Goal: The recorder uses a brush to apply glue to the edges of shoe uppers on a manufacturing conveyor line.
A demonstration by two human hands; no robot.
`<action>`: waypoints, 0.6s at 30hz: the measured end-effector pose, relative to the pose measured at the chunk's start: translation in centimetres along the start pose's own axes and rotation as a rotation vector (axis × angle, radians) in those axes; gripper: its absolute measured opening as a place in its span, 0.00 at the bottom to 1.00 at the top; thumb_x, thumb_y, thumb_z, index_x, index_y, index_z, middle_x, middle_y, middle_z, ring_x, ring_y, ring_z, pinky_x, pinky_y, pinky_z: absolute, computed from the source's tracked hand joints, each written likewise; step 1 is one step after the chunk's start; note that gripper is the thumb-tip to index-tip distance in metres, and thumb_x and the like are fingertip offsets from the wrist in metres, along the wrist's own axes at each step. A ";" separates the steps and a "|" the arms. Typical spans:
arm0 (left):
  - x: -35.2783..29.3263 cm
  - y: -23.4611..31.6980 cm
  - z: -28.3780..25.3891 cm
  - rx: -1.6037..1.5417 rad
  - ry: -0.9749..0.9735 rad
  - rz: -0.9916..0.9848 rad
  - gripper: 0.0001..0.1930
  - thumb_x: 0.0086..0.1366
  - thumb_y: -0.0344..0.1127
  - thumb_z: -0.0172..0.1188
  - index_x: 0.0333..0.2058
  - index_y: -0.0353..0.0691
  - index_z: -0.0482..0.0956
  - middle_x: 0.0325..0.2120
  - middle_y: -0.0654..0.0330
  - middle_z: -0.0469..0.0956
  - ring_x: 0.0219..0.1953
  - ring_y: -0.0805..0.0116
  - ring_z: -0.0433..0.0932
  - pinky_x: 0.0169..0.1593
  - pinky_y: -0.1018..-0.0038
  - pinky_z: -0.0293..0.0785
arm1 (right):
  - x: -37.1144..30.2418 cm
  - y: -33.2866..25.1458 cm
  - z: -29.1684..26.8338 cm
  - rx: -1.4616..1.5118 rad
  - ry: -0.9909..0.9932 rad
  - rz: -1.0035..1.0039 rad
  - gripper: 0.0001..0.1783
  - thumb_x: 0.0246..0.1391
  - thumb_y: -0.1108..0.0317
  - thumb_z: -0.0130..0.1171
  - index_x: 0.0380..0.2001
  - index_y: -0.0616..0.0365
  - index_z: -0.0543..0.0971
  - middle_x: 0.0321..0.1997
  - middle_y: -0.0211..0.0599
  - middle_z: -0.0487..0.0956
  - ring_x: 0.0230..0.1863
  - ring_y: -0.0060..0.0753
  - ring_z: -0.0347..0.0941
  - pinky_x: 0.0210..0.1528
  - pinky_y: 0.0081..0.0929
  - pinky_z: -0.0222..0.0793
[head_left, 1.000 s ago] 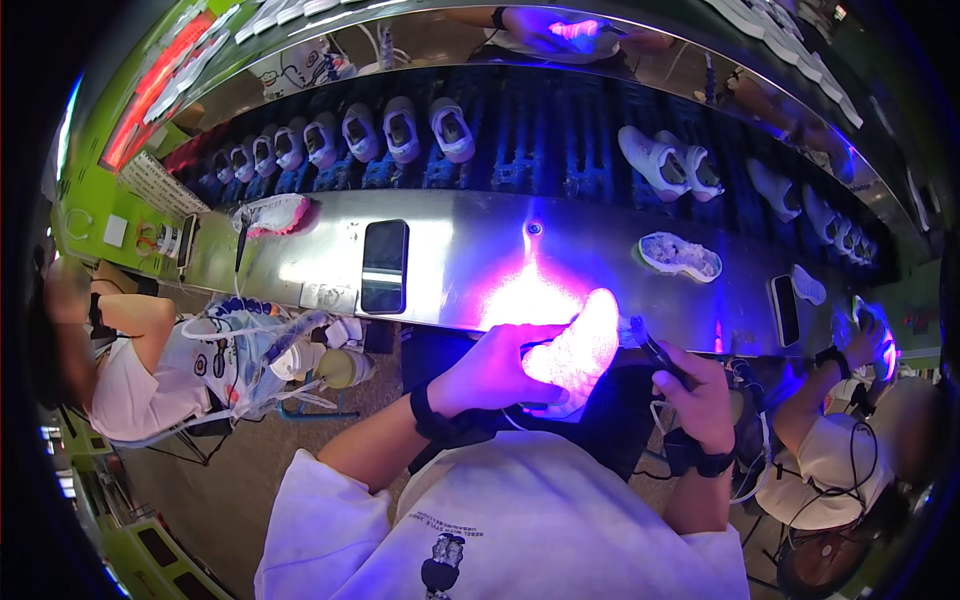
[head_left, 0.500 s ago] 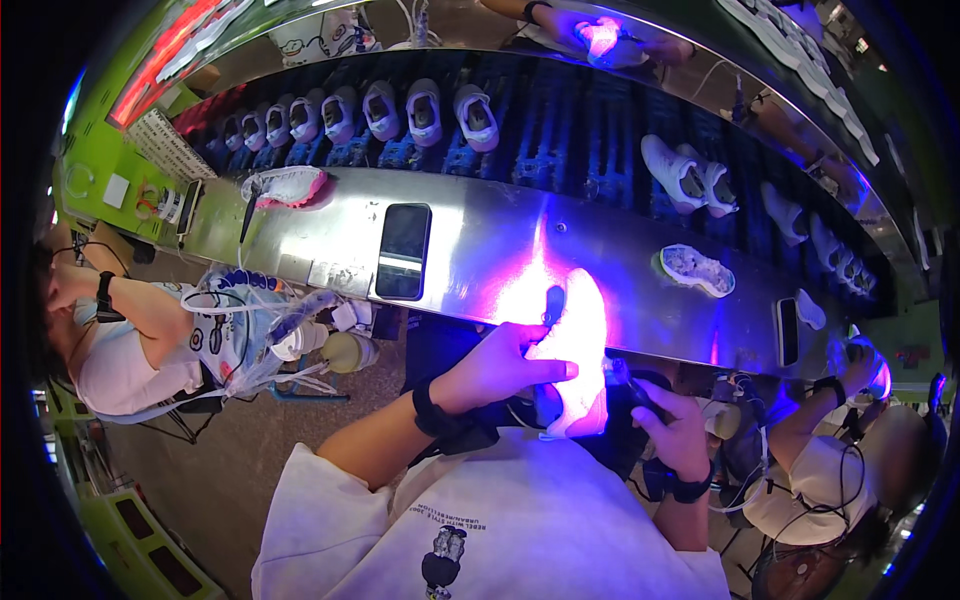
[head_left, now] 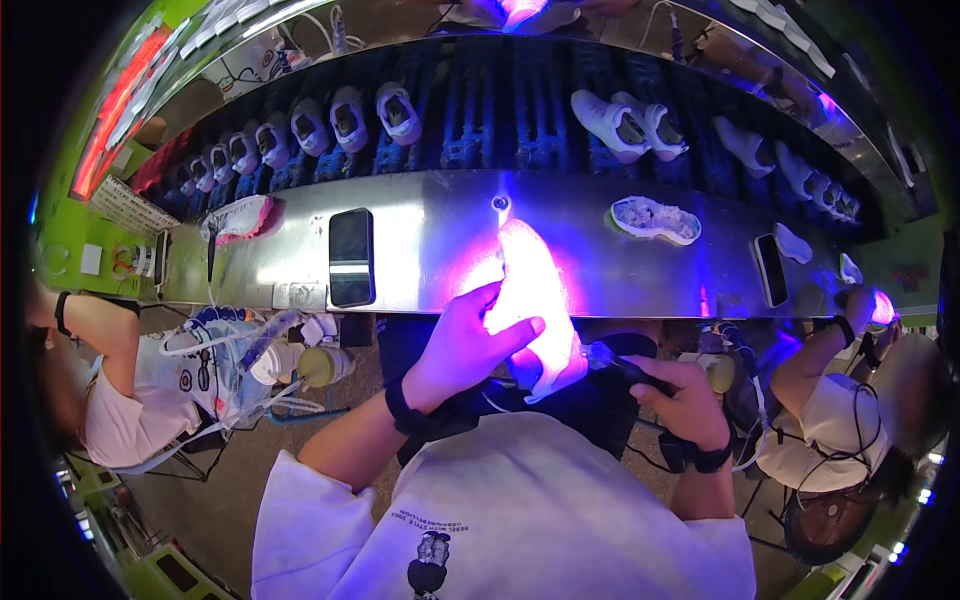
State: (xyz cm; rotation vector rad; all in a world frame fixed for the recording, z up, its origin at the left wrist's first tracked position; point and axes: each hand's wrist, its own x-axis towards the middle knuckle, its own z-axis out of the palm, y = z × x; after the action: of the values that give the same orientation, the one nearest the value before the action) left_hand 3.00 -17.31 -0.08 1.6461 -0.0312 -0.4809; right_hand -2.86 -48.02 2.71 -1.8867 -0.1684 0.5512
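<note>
"So, what's in that person's left hand [head_left: 465, 350]?"

"A pale shoe [head_left: 535, 290], gripped along its side with the thumb laid across it. Pink and violet light glares off it so hard that the surface detail washes out."

"Where is it, exactly?"

"Over the near edge of the metal bench [head_left: 420, 200]. One end points up toward a small round fitting [head_left: 500, 203], the other back toward the person's chest."

"And the right hand [head_left: 685, 395]?"

"Curled round the dark handle of a brush [head_left: 635, 370]. The brush head is right by the shoe's lower right edge; whether they touch, I can't tell."

"What else is lying about?"

"A dark phone [head_left: 351, 257] left of the shoe, then a pink-edged piece [head_left: 240, 218] farther left. Over to the right, a white shoe-shaped piece [head_left: 655, 220]."

"And behind the bench?"

"A dark ribbed rack [head_left: 465, 150], carrying a row of pale shoes [head_left: 348, 125] on the left and two more side by side on the right. A co-worker [head_left: 125, 410] sits off to the left, in a white top."
</note>
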 end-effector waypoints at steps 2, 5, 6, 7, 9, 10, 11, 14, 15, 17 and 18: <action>0.5 -0.1 1.0 0.027 0.057 0.036 0.29 0.59 0.43 0.71 0.50 0.24 0.76 0.43 0.52 0.82 0.47 0.67 0.79 0.54 0.70 0.74 | -0.9 0.6 -0.2 -0.075 0.074 0.003 0.24 0.53 0.75 0.66 0.55 0.57 0.80 0.33 0.40 0.83 0.32 0.27 0.74 0.39 0.26 0.71; 1.2 -0.7 2.0 0.073 0.082 0.065 0.23 0.63 0.38 0.67 0.52 0.28 0.77 0.42 0.59 0.82 0.45 0.73 0.78 0.52 0.72 0.73 | -2.0 2.0 0.3 -0.130 0.186 0.029 0.24 0.52 0.75 0.67 0.54 0.56 0.80 0.31 0.42 0.81 0.31 0.30 0.74 0.38 0.27 0.70; 1.4 -0.9 2.3 0.040 0.087 0.081 0.22 0.64 0.38 0.66 0.52 0.28 0.77 0.42 0.59 0.82 0.46 0.74 0.78 0.51 0.73 0.73 | -2.1 2.1 0.5 -0.128 0.174 0.026 0.24 0.52 0.75 0.67 0.54 0.56 0.80 0.31 0.42 0.81 0.31 0.30 0.74 0.38 0.27 0.70; 1.4 -0.8 2.6 0.040 0.099 0.075 0.22 0.64 0.38 0.66 0.52 0.28 0.77 0.42 0.59 0.82 0.46 0.74 0.78 0.51 0.73 0.73 | -2.1 2.0 0.7 -0.148 0.225 0.010 0.23 0.51 0.74 0.67 0.54 0.56 0.81 0.31 0.42 0.81 0.30 0.31 0.74 0.37 0.26 0.70; 1.5 -0.3 3.2 -0.231 0.116 -0.022 0.19 0.66 0.38 0.64 0.50 0.29 0.77 0.39 0.60 0.82 0.42 0.76 0.79 0.48 0.77 0.74 | -2.0 1.7 1.2 -0.168 0.266 -0.016 0.23 0.51 0.74 0.68 0.53 0.56 0.81 0.30 0.41 0.80 0.29 0.32 0.74 0.36 0.26 0.69; 1.3 0.0 3.2 -0.230 0.131 -0.019 0.19 0.66 0.38 0.64 0.50 0.29 0.77 0.39 0.60 0.82 0.42 0.76 0.79 0.48 0.77 0.74 | -1.9 1.5 1.5 -0.204 0.316 -0.047 0.23 0.51 0.74 0.68 0.53 0.56 0.81 0.29 0.42 0.79 0.28 0.33 0.73 0.35 0.26 0.69; 1.2 0.3 3.1 -0.261 0.113 -0.114 0.18 0.67 0.40 0.63 0.48 0.30 0.78 0.37 0.60 0.83 0.39 0.77 0.80 0.45 0.79 0.74 | -1.7 1.3 1.6 -0.241 0.366 -0.078 0.23 0.51 0.75 0.68 0.52 0.55 0.81 0.28 0.42 0.78 0.27 0.33 0.72 0.33 0.26 0.68; 0.4 0.1 2.8 -0.350 0.086 -0.250 0.18 0.70 0.44 0.60 0.44 0.32 0.78 0.33 0.61 0.82 0.32 0.76 0.80 0.40 0.81 0.75 | -1.2 0.1 1.2 -0.370 0.376 -0.132 0.23 0.51 0.75 0.67 0.53 0.54 0.81 0.26 0.40 0.75 0.25 0.35 0.70 0.31 0.28 0.66; 0.2 -0.3 2.7 -0.407 0.065 -0.290 0.18 0.70 0.46 0.59 0.42 0.33 0.78 0.31 0.61 0.82 0.30 0.76 0.80 0.38 0.81 0.76 | -1.0 -0.4 1.1 -0.370 0.364 -0.143 0.23 0.51 0.75 0.67 0.53 0.54 0.81 0.26 0.40 0.75 0.25 0.35 0.70 0.31 0.28 0.66; 0.0 -1.8 2.4 -0.486 0.048 -0.300 0.19 0.71 0.48 0.58 0.42 0.33 0.78 0.31 0.61 0.82 0.29 0.75 0.80 0.38 0.80 0.77 | -0.5 -1.5 0.8 -0.437 0.353 -0.208 0.24 0.51 0.76 0.67 0.53 0.53 0.81 0.25 0.39 0.74 0.24 0.35 0.68 0.29 0.29 0.65; -0.3 -1.9 2.2 -0.562 0.010 -0.315 0.20 0.71 0.49 0.57 0.42 0.34 0.78 0.30 0.60 0.82 0.28 0.73 0.80 0.38 0.78 0.79 | -0.3 -2.1 0.7 -0.439 0.342 -0.215 0.24 0.51 0.76 0.67 0.53 0.53 0.81 0.25 0.39 0.74 0.24 0.35 0.68 0.29 0.29 0.65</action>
State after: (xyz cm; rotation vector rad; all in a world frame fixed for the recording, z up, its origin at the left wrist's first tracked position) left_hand 1.54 -19.07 -1.98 1.1004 0.3468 -0.6520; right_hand -3.15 -46.78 4.49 -2.3202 -0.2787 0.0370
